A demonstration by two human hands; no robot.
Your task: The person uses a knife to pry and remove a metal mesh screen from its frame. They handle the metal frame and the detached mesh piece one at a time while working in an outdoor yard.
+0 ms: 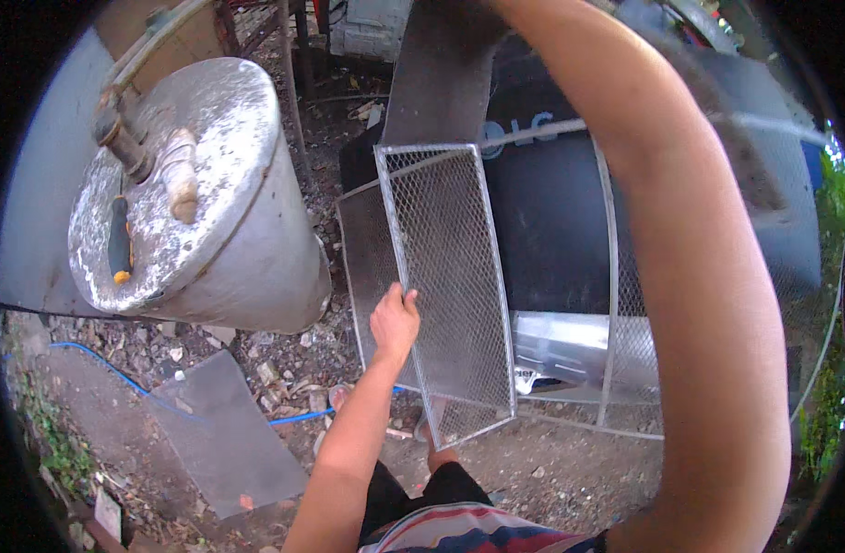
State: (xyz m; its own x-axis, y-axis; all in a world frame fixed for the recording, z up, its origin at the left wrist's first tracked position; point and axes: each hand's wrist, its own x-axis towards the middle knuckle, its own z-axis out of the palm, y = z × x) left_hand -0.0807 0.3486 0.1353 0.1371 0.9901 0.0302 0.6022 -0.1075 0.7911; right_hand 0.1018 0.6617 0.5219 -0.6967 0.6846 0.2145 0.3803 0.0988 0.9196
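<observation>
My left hand is closed on the left edge of a narrow metal-framed mesh panel, which stands tilted in front of me. Its diamond mesh lets the dark things behind show through. From the right, my right arm reaches up and across to the top edge, where the hand passes out of view. Below that wrist a dark grey sheet meets the top of the panel; whether the right hand holds it cannot be seen.
Left stands a grey metal tank with pipe stubs; a black-and-orange-handled tool lies on its lid. Another dark sheet lies on stony ground beside a blue hose. Behind the panel are a large mesh frame and a black flat surface.
</observation>
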